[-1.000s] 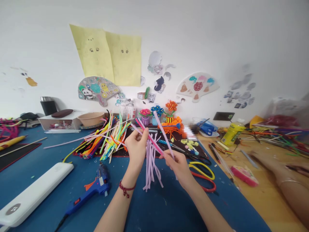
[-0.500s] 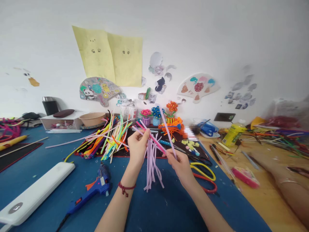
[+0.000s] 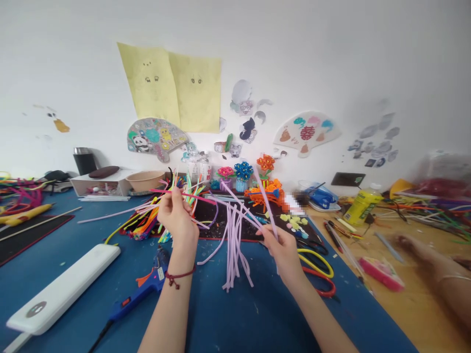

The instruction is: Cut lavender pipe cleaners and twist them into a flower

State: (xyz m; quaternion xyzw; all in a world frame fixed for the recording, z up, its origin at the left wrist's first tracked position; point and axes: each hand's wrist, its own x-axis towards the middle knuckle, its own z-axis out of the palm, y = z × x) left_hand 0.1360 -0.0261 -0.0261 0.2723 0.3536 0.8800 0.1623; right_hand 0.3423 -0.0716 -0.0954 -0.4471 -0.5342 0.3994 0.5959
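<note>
My left hand (image 3: 178,218) is closed in a pinch on a bright pink pipe cleaner (image 3: 200,197), held over the multicoloured pile of pipe cleaners (image 3: 140,228). Fingers of my right hand (image 3: 281,250) are closed round lavender pipe cleaners; one lavender stem (image 3: 265,196) slants up from the grip, and another runs toward the upper left. Between the hands lies a loose bunch of lavender pipe cleaners (image 3: 234,245) on the blue mat (image 3: 228,318). Finished pipe-cleaner flowers in little pots, including a blue one (image 3: 243,171), stand behind.
A blue glue gun (image 3: 150,279) and white power strip (image 3: 69,287) lie at left. Scissors with yellow and red handles (image 3: 318,267) are by my right wrist. Rightward stand a yellow bottle (image 3: 362,205) and a pink packet (image 3: 381,273). Another person's arm (image 3: 437,274) rests at far right.
My left hand has moved left with the pink pipe cleaner, away from my right hand. My right hand keeps its hold on the lavender stems. The view has shifted slightly.
</note>
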